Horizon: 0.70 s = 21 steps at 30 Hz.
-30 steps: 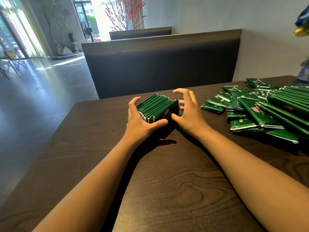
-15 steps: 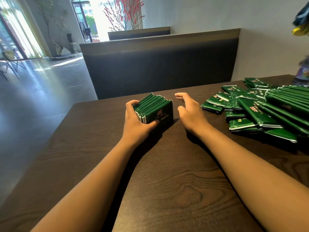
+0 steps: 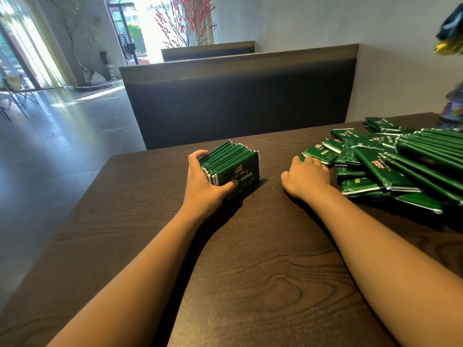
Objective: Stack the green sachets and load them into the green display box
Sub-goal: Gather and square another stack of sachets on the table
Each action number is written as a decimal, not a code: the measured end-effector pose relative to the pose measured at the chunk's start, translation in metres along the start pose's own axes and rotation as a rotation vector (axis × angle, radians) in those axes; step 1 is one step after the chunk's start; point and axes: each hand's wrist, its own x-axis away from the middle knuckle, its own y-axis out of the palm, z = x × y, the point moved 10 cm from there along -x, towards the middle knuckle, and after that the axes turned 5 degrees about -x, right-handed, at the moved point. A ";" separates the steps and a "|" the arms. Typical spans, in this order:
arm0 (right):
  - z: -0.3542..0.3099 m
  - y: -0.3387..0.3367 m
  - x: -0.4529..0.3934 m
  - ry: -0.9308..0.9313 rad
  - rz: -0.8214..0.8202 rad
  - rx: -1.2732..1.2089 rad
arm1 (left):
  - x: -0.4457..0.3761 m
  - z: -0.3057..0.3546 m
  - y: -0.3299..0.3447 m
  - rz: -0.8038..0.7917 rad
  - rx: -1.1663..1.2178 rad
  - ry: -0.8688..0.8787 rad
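Note:
A stack of green sachets (image 3: 231,166) stands on edge on the dark wooden table (image 3: 245,271), near its far edge. My left hand (image 3: 204,186) grips the stack from the left, thumb across its front face. My right hand (image 3: 307,177) lies to the right, fingers spread, touching the nearest sachet (image 3: 319,152) of a loose pile of green sachets (image 3: 390,161). It does not hold anything that I can see. No green display box is in view.
A dark padded bench back (image 3: 238,96) stands just beyond the table's far edge. The table's left edge drops to a grey floor (image 3: 50,151). A colourful object (image 3: 453,108) stands at the far right corner.
My right hand has left the stack and moved right to the loose pile. My left hand now holds the stack alone and has turned its front face towards me.

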 end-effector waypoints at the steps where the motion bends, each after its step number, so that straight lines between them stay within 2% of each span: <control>1: -0.006 -0.003 0.003 -0.029 0.007 0.014 | -0.001 0.000 0.000 0.002 -0.003 0.002; 5: -0.036 -0.015 0.016 -0.230 0.086 -0.010 | -0.001 -0.002 -0.001 0.009 -0.016 0.018; 8: -0.054 -0.025 0.024 -0.397 0.141 -0.317 | -0.001 -0.001 -0.002 0.018 -0.015 0.020; 10: -0.055 -0.035 0.028 -0.433 0.220 -0.516 | -0.001 -0.001 -0.002 0.022 -0.022 0.019; 13: -0.041 -0.051 0.028 -0.363 0.417 -0.501 | -0.001 -0.001 -0.002 0.022 -0.019 0.022; 14: -0.035 -0.047 0.023 -0.313 0.402 -0.434 | -0.001 0.000 -0.002 0.020 -0.015 0.022; 18: -0.016 0.000 0.007 -0.150 0.035 -0.195 | 0.000 0.001 -0.003 0.028 -0.011 0.025; 19: -0.015 0.004 0.005 -0.147 0.014 -0.198 | 0.000 0.001 -0.003 0.030 -0.012 0.025; 21: -0.016 -0.002 0.005 -0.161 0.073 -0.218 | -0.001 0.001 -0.003 0.029 -0.011 0.026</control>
